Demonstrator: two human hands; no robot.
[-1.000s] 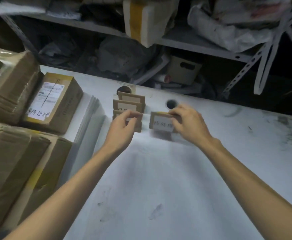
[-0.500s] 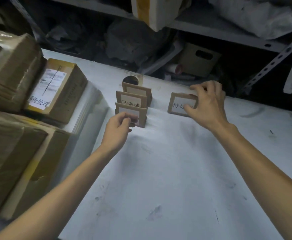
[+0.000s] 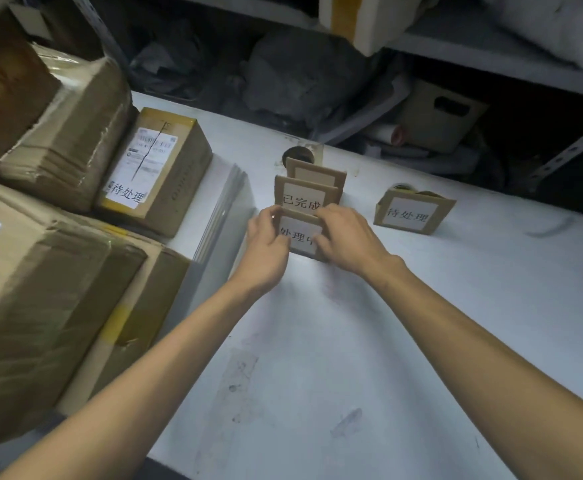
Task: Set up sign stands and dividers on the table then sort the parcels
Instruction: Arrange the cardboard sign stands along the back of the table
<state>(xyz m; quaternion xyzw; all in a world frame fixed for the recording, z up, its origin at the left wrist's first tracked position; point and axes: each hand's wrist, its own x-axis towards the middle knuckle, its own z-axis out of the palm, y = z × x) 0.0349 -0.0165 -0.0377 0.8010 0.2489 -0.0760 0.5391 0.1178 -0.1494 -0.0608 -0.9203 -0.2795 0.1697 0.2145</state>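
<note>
Three cardboard sign stands with white labels stand in a row near the table's middle back. My left hand (image 3: 266, 242) and my right hand (image 3: 347, 239) both grip the nearest sign stand (image 3: 300, 235), one at each side. Behind it stands a second sign stand (image 3: 302, 195), and a third sign stand (image 3: 317, 173) behind that. A separate sign stand (image 3: 409, 214) stands alone to the right, touched by neither hand. A small labelled parcel (image 3: 157, 168) lies at the left, beside a stack of flat white dividers (image 3: 224, 209).
Large taped cardboard parcels (image 3: 41, 271) fill the table's left side. The white table (image 3: 387, 341) stretches to the right and front. Behind its back edge are metal shelves (image 3: 491, 53) with bags and boxes, and two round holes in the tabletop sit behind the stands.
My right hand let go of the right sign stand, left it standing, and moved left onto the nearest stand of the row. My left hand stays on that stand.
</note>
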